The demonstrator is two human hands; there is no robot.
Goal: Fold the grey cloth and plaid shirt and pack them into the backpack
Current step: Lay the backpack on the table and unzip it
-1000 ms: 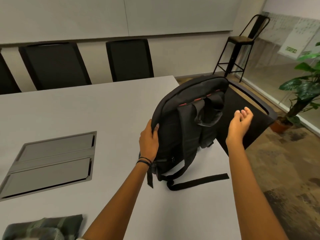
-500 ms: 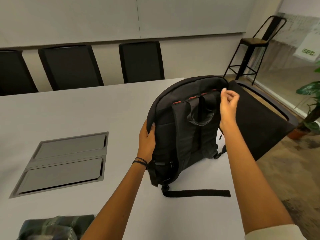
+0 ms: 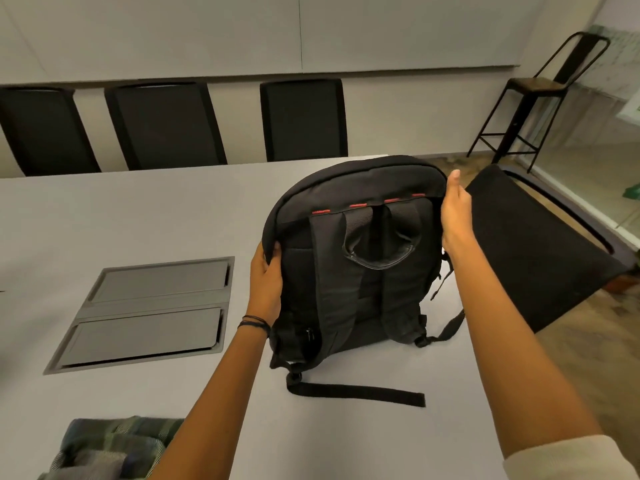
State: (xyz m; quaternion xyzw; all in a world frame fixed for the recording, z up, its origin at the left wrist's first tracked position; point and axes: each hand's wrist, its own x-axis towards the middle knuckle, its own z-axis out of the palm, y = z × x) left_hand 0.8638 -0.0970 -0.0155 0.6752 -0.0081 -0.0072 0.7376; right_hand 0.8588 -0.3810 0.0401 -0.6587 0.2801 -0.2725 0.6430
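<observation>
**Both hands on the backpack, upright on the table**

From my remote seat I see the left hand (image 3: 266, 282) gripping the backpack (image 3: 363, 188) by its left edge, thumb curled over the near face, wrist low and arm reaching straight forward. The right hand (image 3: 457, 216) clasps the upper right side, thumb pointing up; its fingers pass behind the bag, out of my sight. The backpack stands on the grey table (image 3: 138, 209) with its strap side toward me. I count two shoulder straps (image 3: 332, 289), one carry handle (image 3: 377, 258), one folded plaid shirt (image 3: 114, 445) at the near left, and three black chairs (image 3: 303, 119) beyond.
</observation>
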